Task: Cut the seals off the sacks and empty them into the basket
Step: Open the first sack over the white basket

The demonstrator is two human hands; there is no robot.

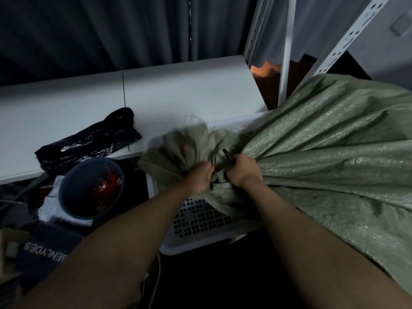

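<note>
Over the white plastic basket with round holes [200, 221] lies our big green woven sack [323, 152]. Its fat body sits up on the right, and its tied neck hangs down over the basket. We think it is laid this way so the stuff inside can drop straight into the basket once the neck comes open.

Our left hand [200, 177] is curled tight round the bunched neck, just by the tie. Our right hand [242, 169] is closed round the neck on the sack's side, touching the cloth. A thin black thing [228, 155] pokes up out of this fist. It may be the cutter, but we cannot tell for sure. The two hands are very close, with only the tied part between them. We hold it tight like this so the seal stays firm for cutting.

The sack's long line runs from the upper right down to the lower left, and its mouth points left, toward the white counter [89, 103]. The loose frilly end past the tie is blurry.

On the counter lies a crumpled black plastic bag [89, 141]. Below it sits a round blue bowl [91, 188] with something red inside.
</note>
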